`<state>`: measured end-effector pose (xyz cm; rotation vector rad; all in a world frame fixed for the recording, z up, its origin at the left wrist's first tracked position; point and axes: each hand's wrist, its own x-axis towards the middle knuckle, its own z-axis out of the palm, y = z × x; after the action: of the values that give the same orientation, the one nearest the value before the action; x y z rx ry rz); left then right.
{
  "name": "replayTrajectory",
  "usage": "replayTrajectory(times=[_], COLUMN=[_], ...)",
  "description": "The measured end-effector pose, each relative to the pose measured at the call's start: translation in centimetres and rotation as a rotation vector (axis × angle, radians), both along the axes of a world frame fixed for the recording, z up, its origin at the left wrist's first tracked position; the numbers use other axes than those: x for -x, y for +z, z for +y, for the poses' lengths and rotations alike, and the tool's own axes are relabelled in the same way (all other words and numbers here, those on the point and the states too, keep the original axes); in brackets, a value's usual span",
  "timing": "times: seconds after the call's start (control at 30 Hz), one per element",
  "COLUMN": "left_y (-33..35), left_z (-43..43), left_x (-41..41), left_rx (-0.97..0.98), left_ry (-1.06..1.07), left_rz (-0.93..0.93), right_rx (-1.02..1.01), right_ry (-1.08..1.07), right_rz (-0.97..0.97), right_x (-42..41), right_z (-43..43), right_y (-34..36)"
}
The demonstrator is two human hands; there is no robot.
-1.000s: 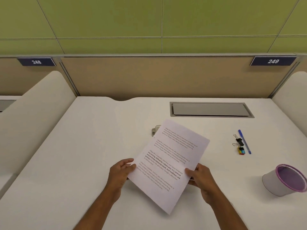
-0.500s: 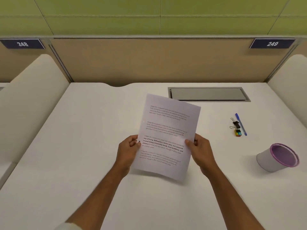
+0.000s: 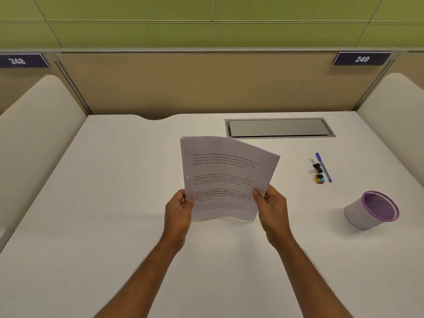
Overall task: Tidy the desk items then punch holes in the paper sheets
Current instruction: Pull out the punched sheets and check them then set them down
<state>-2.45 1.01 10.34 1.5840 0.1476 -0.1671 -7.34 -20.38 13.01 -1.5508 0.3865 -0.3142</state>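
A thin stack of printed paper sheets (image 3: 223,171) stands nearly upright above the middle of the white desk (image 3: 114,203), its lower edge near the surface. My left hand (image 3: 180,208) grips its lower left edge and my right hand (image 3: 270,206) grips its lower right edge. A small punched hole shows near the left margin. The top right corner fans slightly apart. The hole punch is hidden behind the sheets.
A blue pen (image 3: 323,167), black binder clips (image 3: 315,167) and a small coloured clip (image 3: 319,179) lie at the right. A white cup with a purple rim (image 3: 371,211) lies tipped on its side further right. A metal cable hatch (image 3: 278,127) sits at the back. Padded dividers flank the desk.
Both hands have lifted the sheets off the desk and turned them from a slanted lie to nearly upright and squared. The metal punch seen behind them a second ago is now covered.
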Motion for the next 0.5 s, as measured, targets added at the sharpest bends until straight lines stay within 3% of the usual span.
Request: replayTrajectory(times=[0.5], left_y=[1.1], left_z=[-0.4], left_x=[1.8], left_rx=[0.007], left_ry=[-0.034], left_rz=[-0.096], right_rx=[-0.058], right_ry=[0.020], right_rz=[-0.036], right_x=[1.7], right_z=[0.2], right_y=[-1.1])
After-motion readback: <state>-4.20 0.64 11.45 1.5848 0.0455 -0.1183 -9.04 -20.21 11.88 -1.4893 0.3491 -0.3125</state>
